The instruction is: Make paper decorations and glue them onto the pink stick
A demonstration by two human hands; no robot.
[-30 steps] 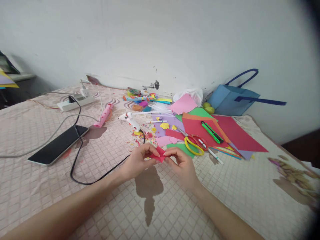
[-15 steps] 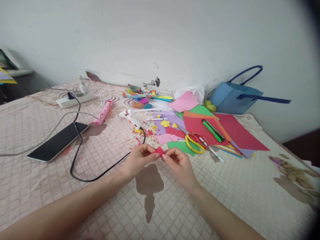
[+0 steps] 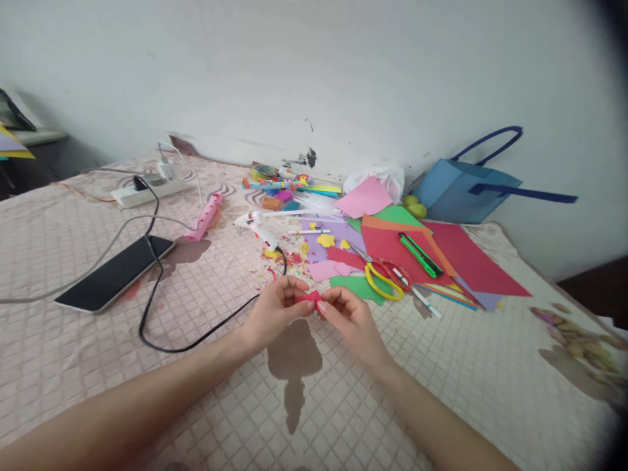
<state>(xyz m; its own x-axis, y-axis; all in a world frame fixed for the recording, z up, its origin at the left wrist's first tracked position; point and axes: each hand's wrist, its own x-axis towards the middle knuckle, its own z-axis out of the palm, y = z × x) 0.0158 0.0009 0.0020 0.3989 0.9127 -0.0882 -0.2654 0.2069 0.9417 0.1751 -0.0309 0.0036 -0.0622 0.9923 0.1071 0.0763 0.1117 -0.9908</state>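
Note:
A small piece of red paper (image 3: 310,299), seemingly folded, is pinched between both hands above the patterned tablecloth (image 3: 210,392). My left hand (image 3: 275,306) grips its left side between thumb and fingers. On its right side, the thumb and fingertips of my right hand (image 3: 350,317) close on it; they hide part of the paper. Just beyond the hands lie green paper (image 3: 360,288), pink paper (image 3: 321,271) and scissors (image 3: 385,281) with yellow and red handles. A white glue gun (image 3: 260,230) lies behind my left hand among paper scraps.
To the left are a black-screened tablet or phone (image 3: 115,271), a black cord (image 3: 142,320), a power strip (image 3: 150,191) and a pink roll (image 3: 203,217). A green cutter (image 3: 420,255) rests on red sheets (image 3: 471,258) at right. A blue bag (image 3: 468,190) stands by the wall.
Both hands still hold the red paper at nearly the same spot. The paper's visible part looks lower and flatter between the fingertips. The view has shifted slightly.

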